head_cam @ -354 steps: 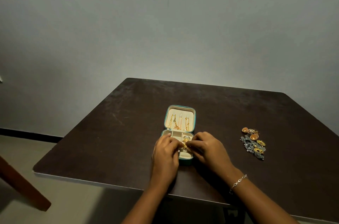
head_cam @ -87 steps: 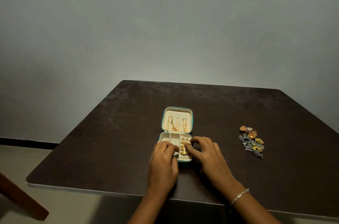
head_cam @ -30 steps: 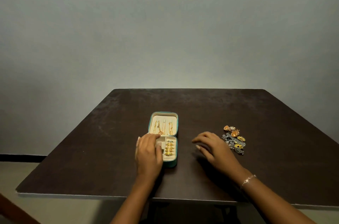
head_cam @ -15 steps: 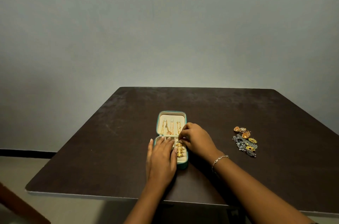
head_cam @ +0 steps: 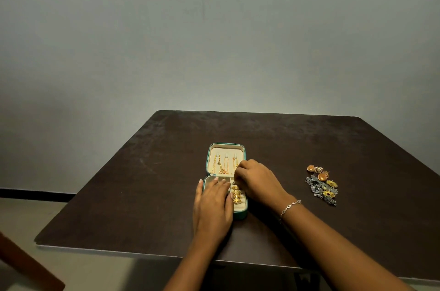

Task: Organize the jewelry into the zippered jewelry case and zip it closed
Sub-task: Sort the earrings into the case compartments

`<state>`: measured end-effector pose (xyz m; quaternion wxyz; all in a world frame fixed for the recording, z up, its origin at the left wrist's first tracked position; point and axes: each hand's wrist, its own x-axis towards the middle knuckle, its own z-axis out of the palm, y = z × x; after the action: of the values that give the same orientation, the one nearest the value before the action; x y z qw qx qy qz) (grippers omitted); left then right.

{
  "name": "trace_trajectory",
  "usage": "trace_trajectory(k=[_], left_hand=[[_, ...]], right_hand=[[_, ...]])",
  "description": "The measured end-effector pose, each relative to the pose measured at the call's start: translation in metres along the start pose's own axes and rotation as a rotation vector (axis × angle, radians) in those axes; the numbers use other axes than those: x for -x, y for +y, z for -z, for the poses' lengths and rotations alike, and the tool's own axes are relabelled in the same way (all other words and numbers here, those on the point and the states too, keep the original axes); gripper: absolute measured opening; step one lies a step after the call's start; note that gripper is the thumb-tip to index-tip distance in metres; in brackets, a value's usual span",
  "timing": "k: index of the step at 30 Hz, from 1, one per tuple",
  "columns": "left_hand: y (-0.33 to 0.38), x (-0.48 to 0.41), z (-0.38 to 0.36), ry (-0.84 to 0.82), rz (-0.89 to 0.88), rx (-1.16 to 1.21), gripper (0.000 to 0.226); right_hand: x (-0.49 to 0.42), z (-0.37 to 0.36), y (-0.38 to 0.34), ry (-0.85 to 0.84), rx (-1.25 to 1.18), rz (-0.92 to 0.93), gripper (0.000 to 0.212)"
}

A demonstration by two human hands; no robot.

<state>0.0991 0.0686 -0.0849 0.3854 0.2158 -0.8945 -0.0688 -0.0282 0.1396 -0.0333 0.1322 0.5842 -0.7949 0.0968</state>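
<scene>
Small green jewelry case [head_cam: 241, 215] open flat on the dark counter [head_cam: 142, 183], close to the near edge, zip not done up. In the lid part, on the far side — three thin gold chains [head_cam: 222, 164] hanging in a row on cream lining. In the bottom part, on the near side, small cream boxes, with a row of chunky gold pieces [head_cam: 236, 194] stuck in the right-hand slot. Flat on the left side of that bottom part, the left hand [head_cam: 213, 207], with fingers [head_cam: 215, 187] straight and close together, tips on the cream boxes, thumb out along the case's left wall, pinching nothing. Just beside the case on its right, over the spot between lid and bottom, the right hand [head_cam: 258, 182], with fingers [head_cam: 239, 171] curled in and bunched, tips down by the lowest bit of the right-hand chain. Hard to tell about anything pinched in there — too small and too hidden. Thin silver bracelet [head_cam: 290, 207] on the right wrist. Well off to the right on the counter, a little heap of loose jewelry [head_cam: 322, 187], with round orange pieces [head_cam: 317, 171] at the far end and grey metal bits with yellow flowers nearer. Both hands well apart from that heap. Behind the counter, a plain grey wall [head_cam: 214, 40]. Low on the left, pale floor [head_cam: 23, 219] and a brown wooden piece [head_cam: 26, 264] poking into the corner.
</scene>
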Motion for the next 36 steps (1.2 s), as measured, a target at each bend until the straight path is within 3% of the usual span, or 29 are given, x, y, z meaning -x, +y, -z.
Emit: trace_trajectory(k=[5, 14, 19, 25, 31, 36], left_hand=[[0.0, -0.002, 0.0, -0.014, 0.021, 0.016, 0.039], [0.002, -0.001, 0.004, 0.089, 0.008, 0.152, 0.036], [0.003, 0.0, 0.006, 0.113, -0.076, 0.115, 0.036], [0.029, 0.0, 0.006, 0.131, -0.135, 0.142, 0.036], [0.071, -0.005, -0.007, 0.061, -0.259, 0.239, 0.044], [0.094, -0.009, -0.03, 0.007, -0.31, 0.269, 0.046]], right_hand=[[0.002, 0.0, 0.003, -0.007, -0.109, -0.038, 0.026], [0.046, 0.008, 0.021, 0.133, -0.261, -0.055, 0.023], [0.089, 0.019, 0.037, 0.132, -0.252, -0.024, 0.044], [0.136, 0.028, 0.062, 0.145, -0.253, -0.026, 0.025], [0.163, 0.023, 0.088, 0.249, -0.359, -0.159, 0.021], [0.166, 0.019, 0.106, 0.37, -0.474, -0.399, 0.011]])
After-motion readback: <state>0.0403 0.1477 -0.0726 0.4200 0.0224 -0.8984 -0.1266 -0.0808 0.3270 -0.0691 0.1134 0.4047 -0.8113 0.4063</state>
